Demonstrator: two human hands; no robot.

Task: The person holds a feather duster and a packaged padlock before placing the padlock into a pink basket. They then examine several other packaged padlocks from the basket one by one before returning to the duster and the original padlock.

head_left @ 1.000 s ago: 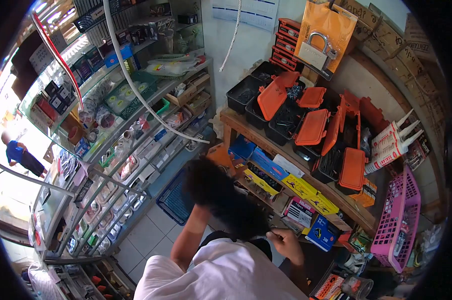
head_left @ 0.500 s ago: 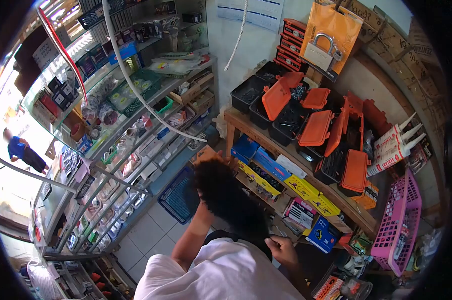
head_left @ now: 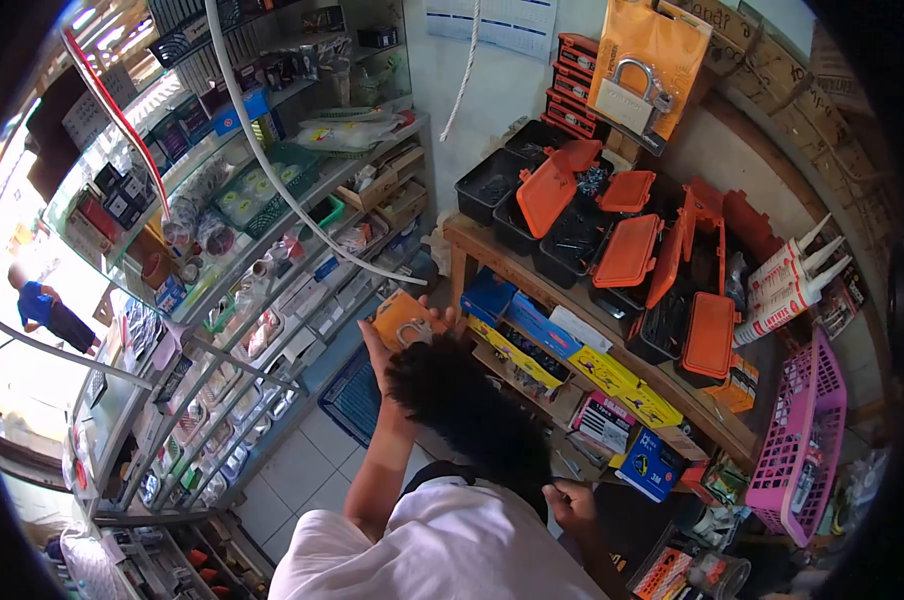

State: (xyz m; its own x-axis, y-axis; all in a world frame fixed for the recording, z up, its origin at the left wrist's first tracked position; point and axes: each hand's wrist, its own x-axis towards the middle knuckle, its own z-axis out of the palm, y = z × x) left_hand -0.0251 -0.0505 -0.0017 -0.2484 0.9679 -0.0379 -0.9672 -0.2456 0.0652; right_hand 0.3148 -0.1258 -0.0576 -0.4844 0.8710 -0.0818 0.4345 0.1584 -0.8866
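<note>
In my left hand (head_left: pixel 380 352) is a padlock in orange packaging (head_left: pixel 400 318), tilted so that the silver shackle shows. The thumb lies along the left edge, and fingertips show at the right edge. Dark hair (head_left: pixel 452 385) covers the lower part of the pack and some of the hand. My right hand (head_left: pixel 574 505) is low at the right, beside the hair, with curled fingers; whatever may be in it is hidden. A larger packaged padlock (head_left: pixel 627 105) hangs on an orange card at the upper right, away from both hands.
Right of me a wooden shelf (head_left: pixel 687 405) carries black bins with orange lids (head_left: pixel 627 250). A pink basket (head_left: pixel 802 440) and sealant tubes (head_left: pixel 787 290) stand farther right. Glass shelving (head_left: pixel 262 230) fills the left. A blue basket (head_left: pixel 350 405) is below. Outside, a person (head_left: pixel 42 305) stands.
My left hand has turned and lifted the padlock pack out from behind the hair, so its front shows. My right hand has shifted slightly right and down, still curled.
</note>
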